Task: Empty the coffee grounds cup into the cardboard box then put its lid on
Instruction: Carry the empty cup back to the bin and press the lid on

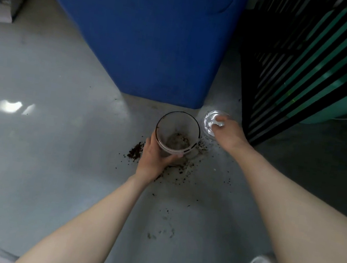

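A clear plastic cup [178,132] stands upright on the grey floor, with a thin smear of brown coffee grounds at its bottom. My left hand [156,158] grips its near side. To its right a clear round lid [211,122] lies flat on the floor. My right hand [227,133] rests on the lid with its fingers curled over the near edge; whether the lid is lifted I cannot tell. No cardboard box is in view.
A big blue bin [143,27] stands right behind the cup. A black slatted cage [309,61] with something green inside stands at the right. Spilled coffee grounds [135,152] lie scattered on the floor around the cup and nearer me.
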A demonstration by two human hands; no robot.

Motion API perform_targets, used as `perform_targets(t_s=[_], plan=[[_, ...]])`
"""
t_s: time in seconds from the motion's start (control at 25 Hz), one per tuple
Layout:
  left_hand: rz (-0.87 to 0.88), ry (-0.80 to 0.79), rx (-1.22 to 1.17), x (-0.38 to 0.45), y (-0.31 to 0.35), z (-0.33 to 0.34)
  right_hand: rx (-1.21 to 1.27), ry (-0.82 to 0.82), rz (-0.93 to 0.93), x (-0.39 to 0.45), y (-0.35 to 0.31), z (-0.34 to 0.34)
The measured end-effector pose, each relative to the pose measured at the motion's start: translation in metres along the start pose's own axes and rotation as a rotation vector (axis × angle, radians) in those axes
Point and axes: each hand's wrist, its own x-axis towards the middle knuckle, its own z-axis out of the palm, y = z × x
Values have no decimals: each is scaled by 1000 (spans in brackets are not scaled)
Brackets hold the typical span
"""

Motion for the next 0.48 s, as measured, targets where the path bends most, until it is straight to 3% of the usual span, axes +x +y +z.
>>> perform_targets(t_s=[0.24, 0.48], plan=[[-149, 14, 20, -17, -2, -1, -168, -52, -33, 5, 12, -5], [-162, 188, 18, -53, 1, 6, -416, -106, -64, 30, 0, -3]])
